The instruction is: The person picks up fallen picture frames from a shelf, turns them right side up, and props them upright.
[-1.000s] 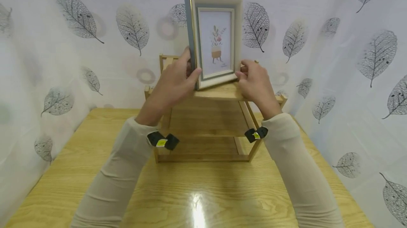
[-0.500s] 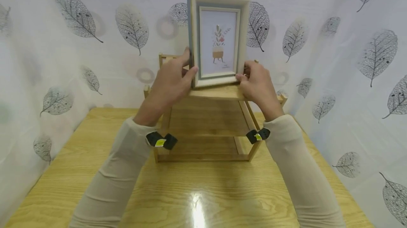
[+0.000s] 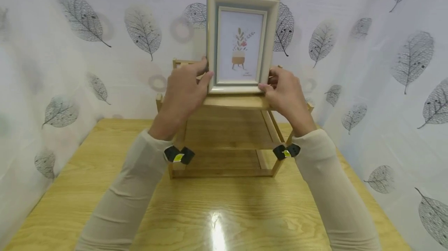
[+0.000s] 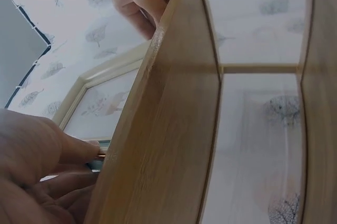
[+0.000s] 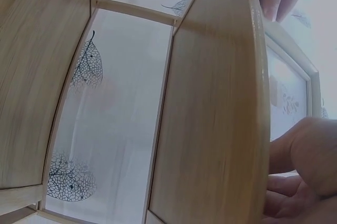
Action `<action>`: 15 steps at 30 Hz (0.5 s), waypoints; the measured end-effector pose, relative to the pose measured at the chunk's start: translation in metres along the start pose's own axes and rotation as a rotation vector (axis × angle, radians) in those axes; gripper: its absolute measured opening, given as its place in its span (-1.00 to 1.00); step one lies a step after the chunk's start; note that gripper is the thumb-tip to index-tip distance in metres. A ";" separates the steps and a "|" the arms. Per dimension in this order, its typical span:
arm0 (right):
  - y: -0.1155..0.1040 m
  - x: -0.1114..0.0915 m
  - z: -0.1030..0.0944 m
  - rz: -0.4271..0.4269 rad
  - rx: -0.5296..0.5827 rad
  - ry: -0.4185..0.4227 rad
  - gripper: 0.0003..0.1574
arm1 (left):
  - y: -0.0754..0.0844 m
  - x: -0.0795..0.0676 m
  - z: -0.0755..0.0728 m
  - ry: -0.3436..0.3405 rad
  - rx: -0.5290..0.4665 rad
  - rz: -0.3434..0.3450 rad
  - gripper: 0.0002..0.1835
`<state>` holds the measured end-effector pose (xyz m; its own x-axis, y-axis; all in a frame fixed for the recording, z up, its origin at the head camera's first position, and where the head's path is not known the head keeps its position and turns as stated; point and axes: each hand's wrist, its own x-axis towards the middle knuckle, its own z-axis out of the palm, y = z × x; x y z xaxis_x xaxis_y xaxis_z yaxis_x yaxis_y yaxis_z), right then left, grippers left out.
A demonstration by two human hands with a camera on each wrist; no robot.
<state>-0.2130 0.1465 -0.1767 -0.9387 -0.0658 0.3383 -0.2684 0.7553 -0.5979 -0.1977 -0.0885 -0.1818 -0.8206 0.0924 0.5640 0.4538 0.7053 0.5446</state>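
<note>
A cream picture frame (image 3: 241,1) stands upright at the front of the top board of a wooden shelf rack (image 3: 233,101). Its print (image 3: 239,64) shows a potted plant with a red flower. My left hand (image 3: 183,91) grips the lower left side, thumb at the front and fingers reaching behind. At the lower right corner, my right hand (image 3: 285,89) pinches the frame with its thumb in front. The left wrist view has the frame (image 4: 73,95) just beyond the board's edge, between both hands. Most fingertips are hidden behind the frame.
The rack's lower shelves (image 3: 227,128) show between my forearms. It stands on a glossy wooden table (image 3: 224,208). A pale curtain printed with leaves (image 3: 143,25) hangs behind and at both sides. Small black-and-yellow pieces (image 3: 179,155) sit at both cuffs.
The frame has turned from angled to nearly facing me, its left side edge now out of sight. Its lower edge has levelled, and my left hand has shifted slightly left with it.
</note>
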 end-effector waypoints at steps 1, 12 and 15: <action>0.000 -0.001 0.000 -0.003 0.005 -0.001 -0.66 | 0.000 0.000 0.000 0.028 0.001 0.003 -0.58; 0.000 -0.008 -0.002 -0.025 0.011 0.023 -0.59 | 0.000 -0.003 0.000 0.070 -0.049 -0.036 -0.63; 0.000 -0.009 -0.001 -0.030 0.013 0.026 -0.58 | 0.000 -0.005 -0.001 0.060 -0.044 -0.025 -0.59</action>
<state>-0.2044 0.1479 -0.1785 -0.9244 -0.0714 0.3746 -0.2992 0.7449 -0.5963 -0.1934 -0.0899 -0.1841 -0.8102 0.0324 0.5852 0.4493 0.6755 0.5847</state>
